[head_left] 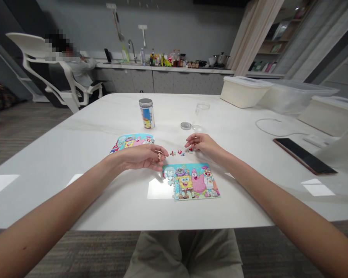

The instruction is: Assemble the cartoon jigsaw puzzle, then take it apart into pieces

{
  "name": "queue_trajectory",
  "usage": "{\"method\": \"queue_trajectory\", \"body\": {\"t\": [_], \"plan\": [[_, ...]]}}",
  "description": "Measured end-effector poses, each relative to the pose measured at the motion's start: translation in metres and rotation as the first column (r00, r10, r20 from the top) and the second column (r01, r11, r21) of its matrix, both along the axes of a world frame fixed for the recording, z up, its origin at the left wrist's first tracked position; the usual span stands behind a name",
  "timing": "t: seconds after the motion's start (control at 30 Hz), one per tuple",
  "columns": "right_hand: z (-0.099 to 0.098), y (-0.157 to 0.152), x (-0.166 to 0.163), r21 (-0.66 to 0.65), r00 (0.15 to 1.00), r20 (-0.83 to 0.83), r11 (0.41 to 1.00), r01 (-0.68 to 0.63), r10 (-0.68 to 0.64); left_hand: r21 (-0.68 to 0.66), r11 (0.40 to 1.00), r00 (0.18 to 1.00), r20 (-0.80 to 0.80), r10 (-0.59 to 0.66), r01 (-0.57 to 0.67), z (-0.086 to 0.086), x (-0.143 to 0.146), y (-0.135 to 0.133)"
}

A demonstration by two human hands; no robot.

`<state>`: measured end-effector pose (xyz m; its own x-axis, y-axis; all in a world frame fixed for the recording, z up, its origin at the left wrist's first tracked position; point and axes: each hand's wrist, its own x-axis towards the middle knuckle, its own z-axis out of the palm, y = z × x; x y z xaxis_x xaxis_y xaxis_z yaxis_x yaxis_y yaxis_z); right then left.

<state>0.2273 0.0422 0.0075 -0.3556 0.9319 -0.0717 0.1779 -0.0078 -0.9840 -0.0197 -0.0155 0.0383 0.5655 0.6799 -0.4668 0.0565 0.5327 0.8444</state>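
Note:
My left hand (146, 156) pinches a small puzzle piece (159, 157), whose pale back shows, just beyond the upper left corner of a cartoon jigsaw puzzle (195, 181). Most of that puzzle is joined; its left edge is ragged, with gaps at the lower left. Above it lie two loose puzzle pieces (181, 153), red, white and blue. Fingers apart, my right hand (201, 143) hovers at another loose piece (190, 151); whether it touches the piece is unclear. A printed reference picture (130, 141) with the same characters is partly covered by my left hand and wrist.
Behind the puzzle stand a lidded jar with a cartoon label (146, 114), a clear jar (202, 116) and a metal lid (186, 126). To the right are a phone (304, 156), a cable (266, 131) and storage boxes (245, 92). A person sits at the back left.

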Motion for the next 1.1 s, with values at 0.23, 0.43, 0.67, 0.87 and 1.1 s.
{"method": "queue_trajectory", "body": {"t": [0.23, 0.43, 0.67, 0.87, 1.1], "plan": [[-0.005, 0.005, 0.002, -0.001, 0.998, -0.063, 1.000, 0.001, -0.001, 0.017, 0.998, 0.996, -0.054, 0.064, -0.063, 0.001, 0.001, 0.000], [-0.011, 0.006, -0.001, 0.019, 0.997, -0.067, 1.000, -0.022, 0.023, 0.039, 0.999, 0.999, -0.033, 0.003, -0.002, -0.002, -0.001, 0.001], [-0.003, 0.001, 0.001, 0.135, 0.999, -0.032, 0.991, -0.010, 0.015, 0.035, 0.999, 1.000, 0.009, 0.003, -0.003, -0.008, -0.002, 0.005], [0.002, -0.002, 0.003, 0.196, 1.000, -0.008, 0.980, 0.021, -0.020, 0.044, 0.999, 1.000, 0.010, 0.012, -0.012, -0.007, -0.001, 0.004], [-0.004, -0.003, 0.001, 0.118, 0.997, -0.073, 0.992, 0.040, -0.032, 0.093, 0.995, 0.999, -0.013, -0.040, 0.041, -0.002, 0.001, 0.000]]}}
